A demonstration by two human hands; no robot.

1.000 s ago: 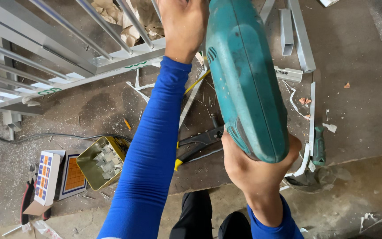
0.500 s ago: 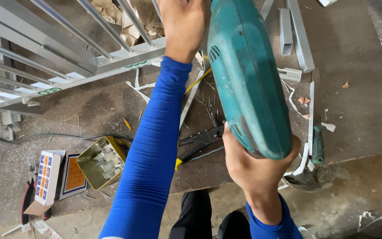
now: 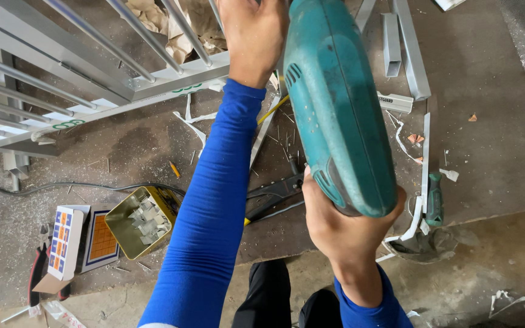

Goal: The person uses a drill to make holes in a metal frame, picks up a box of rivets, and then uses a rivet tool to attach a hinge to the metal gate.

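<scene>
Teal drill (image 3: 335, 103) fills the middle of the view, body pointing up and away toward the top edge, so the bit end is cut off and I can't see what it's touching. Right hand (image 3: 344, 228) is wrapped tight around the grip at the near end, fingers curled under it. Left hand (image 3: 253, 33) is up at the top next to the drill's front, blue sleeve (image 3: 214, 200) running the whole way down the arm; it looks closed around something up there but what it's gripping is hidden, so can't tell for sure. Just left of that hand there's a silver metal railing (image 3: 86, 73) with round bars lying across the concrete floor (image 3: 487, 79), crumpled brown paper (image 3: 171, 24) behind it. Floor's a mess: screws and white plastic scraps under the arms, a black rivet tool (image 3: 274, 191) partly hidden between the two forearms, a yellow tin (image 3: 138, 222) of small metal bits just left of the sleeve, and a couple of small printed boxes (image 3: 62, 243) beside the tin. Loose aluminium offcuts (image 3: 408, 48) lie to the right of the drill, and a green-handled screwdriver (image 3: 434, 197) sits on the floor near the right hand, well below the drill
</scene>
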